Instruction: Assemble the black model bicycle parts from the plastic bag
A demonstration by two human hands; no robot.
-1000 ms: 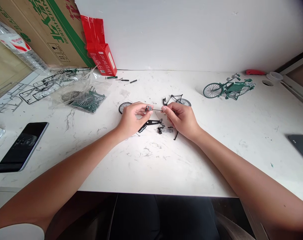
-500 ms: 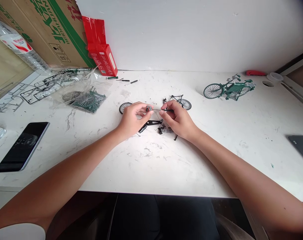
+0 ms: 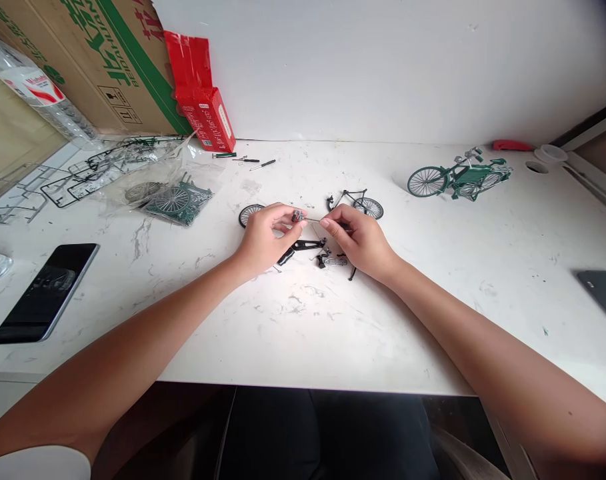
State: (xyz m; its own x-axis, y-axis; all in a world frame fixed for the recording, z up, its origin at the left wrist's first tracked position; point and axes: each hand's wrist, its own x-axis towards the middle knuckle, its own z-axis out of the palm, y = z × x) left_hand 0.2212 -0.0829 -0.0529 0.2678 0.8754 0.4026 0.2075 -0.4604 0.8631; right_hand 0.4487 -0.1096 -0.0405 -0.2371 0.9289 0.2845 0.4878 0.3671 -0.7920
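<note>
My left hand [image 3: 267, 239] is closed in a pinch on a small dark model bicycle part [image 3: 297, 216]. Facing it, my right hand [image 3: 355, 233] grips a small screwdriver [image 3: 313, 220]; its thin shaft reaches the part, and the handle is mostly hidden by my fingers. Beneath and between the hands lie black model parts [image 3: 307, 245] and a small silver and black piece [image 3: 335, 261]. A black spoked wheel [image 3: 249, 215] shows behind my left hand. Beyond my right hand lies a black bicycle frame with a wheel [image 3: 367, 206].
An assembled green model bicycle [image 3: 463, 177] stands at the back right. Bagged green parts [image 3: 177, 200], plastic sprues [image 3: 93, 170] and a phone [image 3: 45, 293] lie on the left. Small tools [image 3: 250, 161] rest near a red packet [image 3: 207, 110]. A dark flat object [image 3: 603, 293] lies far right.
My right hand's fingers have shifted slightly around the screwdriver, and less of its handle shows. My left hand and the part stay nearly in place.
</note>
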